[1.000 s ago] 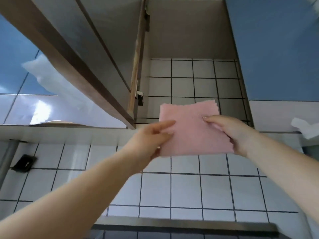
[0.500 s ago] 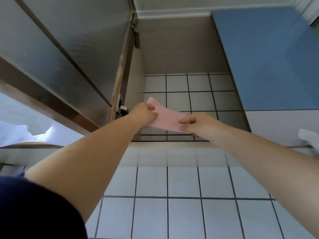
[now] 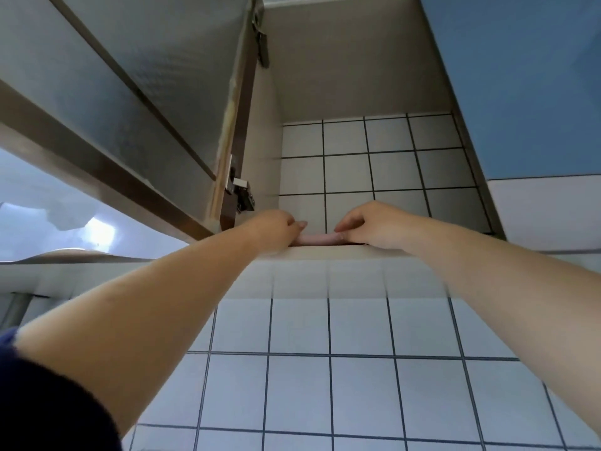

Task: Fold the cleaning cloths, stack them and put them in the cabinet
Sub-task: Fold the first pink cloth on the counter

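Both hands reach overhead into the open cabinet (image 3: 357,76); the left hand (image 3: 276,227) and right hand (image 3: 370,224) each pinch an end of the folded pink cloths (image 3: 317,239), level at the shelf's (image 3: 325,252) front edge, likely so the stack lands flat.

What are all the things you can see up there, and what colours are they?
folded pink cloth: one, pink, at the cabinet's bottom front edge, between both hands
open grey wall cabinet: one, grey inside, white tiles at its back
open cabinet door: one, grey with brown frame, swung left
metal hinge: one, dark and silver, on the door's edge
blue cabinet door: one, right, closed
white tiled wall: below the cabinet
left hand: grips the cloth
right hand: grips the cloth
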Motion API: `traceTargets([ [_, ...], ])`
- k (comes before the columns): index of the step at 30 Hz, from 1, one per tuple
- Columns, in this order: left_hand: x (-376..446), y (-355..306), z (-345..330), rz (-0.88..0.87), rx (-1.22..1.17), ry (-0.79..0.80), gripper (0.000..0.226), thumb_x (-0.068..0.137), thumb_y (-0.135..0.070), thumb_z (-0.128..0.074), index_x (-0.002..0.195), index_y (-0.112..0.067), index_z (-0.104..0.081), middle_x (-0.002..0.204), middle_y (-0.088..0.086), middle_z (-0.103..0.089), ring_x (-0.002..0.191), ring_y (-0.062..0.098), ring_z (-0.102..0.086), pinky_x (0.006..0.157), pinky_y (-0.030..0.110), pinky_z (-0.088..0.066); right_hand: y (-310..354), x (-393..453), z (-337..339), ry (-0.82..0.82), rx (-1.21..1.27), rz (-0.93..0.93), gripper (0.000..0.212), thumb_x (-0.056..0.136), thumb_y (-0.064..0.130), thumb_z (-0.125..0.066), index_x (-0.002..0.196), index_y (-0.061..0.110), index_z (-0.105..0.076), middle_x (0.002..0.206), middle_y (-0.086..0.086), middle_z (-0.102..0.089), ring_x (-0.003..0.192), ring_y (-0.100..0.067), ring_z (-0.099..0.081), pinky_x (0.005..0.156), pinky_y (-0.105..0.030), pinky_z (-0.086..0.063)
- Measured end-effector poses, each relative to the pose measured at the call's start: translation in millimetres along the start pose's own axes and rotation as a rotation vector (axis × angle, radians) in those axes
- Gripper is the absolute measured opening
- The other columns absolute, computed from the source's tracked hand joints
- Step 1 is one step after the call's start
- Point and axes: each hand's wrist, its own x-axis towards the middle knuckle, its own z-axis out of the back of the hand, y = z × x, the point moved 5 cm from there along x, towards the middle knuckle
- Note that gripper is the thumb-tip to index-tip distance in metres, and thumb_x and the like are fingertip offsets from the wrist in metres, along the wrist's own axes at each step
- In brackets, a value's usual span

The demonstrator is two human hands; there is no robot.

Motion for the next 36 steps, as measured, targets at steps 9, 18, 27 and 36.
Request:
traceTargets([
  [9, -16.1, -2.2, 12.8, -0.181, 0.146, 0.055, 0.032, 0.094, -0.012, -0.045, 0.115, -0.024, -0.066, 0.11, -0.003, -0.067, 0.1, 0.017, -0.06, 0.086, 0.028, -0.047, 5.6, 9.3, -5.9, 0.027, -0.037, 0.027, 0.02, 0.09, 0.029, -0.061, 0.107, 0.025, -0.072, 0.108, 0.005, -0.07, 0.092, -0.008, -0.057, 0.08, -0.02, -0.041],
  [18, -0.1, 5.5, 7.5, -0.063, 0.316, 0.045, 0.04, 0.091, 0.004, -0.041, 0.115, -0.015, -0.067, 0.112, 0.006, -0.067, 0.099, 0.024, -0.062, 0.077, 0.027, -0.048, 14.6, 21.3, -21.1, 0.13, -0.225, 0.002, 0.047, 0.099, 0.045, -0.034, 0.095, 0.014, -0.069, 0.099, -0.007, -0.061, 0.092, -0.023, -0.053, 0.072, -0.027, -0.037],
  [27, -6.5, 3.8, -2.7, -0.003, 0.213, 0.183, 0.044, 0.097, -0.004, -0.03, 0.137, -0.012, -0.047, 0.142, 0.007, -0.046, 0.128, 0.023, -0.044, 0.1, 0.025, -0.034, 14.9, 15.9, -25.5, 0.116, -0.26, -0.063, 0.066, 0.097, 0.057, -0.021, 0.117, 0.011, -0.063, 0.127, -0.013, -0.056, 0.114, -0.029, -0.051, 0.084, -0.028, -0.034],
  [36, -51.3, -7.9, 15.2, -0.131, -0.357, -0.153, 0.04, 0.099, -0.014, -0.03, 0.136, -0.022, -0.044, 0.128, -0.002, -0.059, 0.119, 0.014, -0.052, 0.091, 0.022, -0.04, 29.8, -18.0, -3.6, -0.253, -0.21, 0.139, 0.045, 0.1, 0.042, -0.034, 0.085, 0.01, -0.061, 0.083, -0.006, -0.057, 0.088, -0.029, -0.056, 0.068, -0.031, -0.039],
])
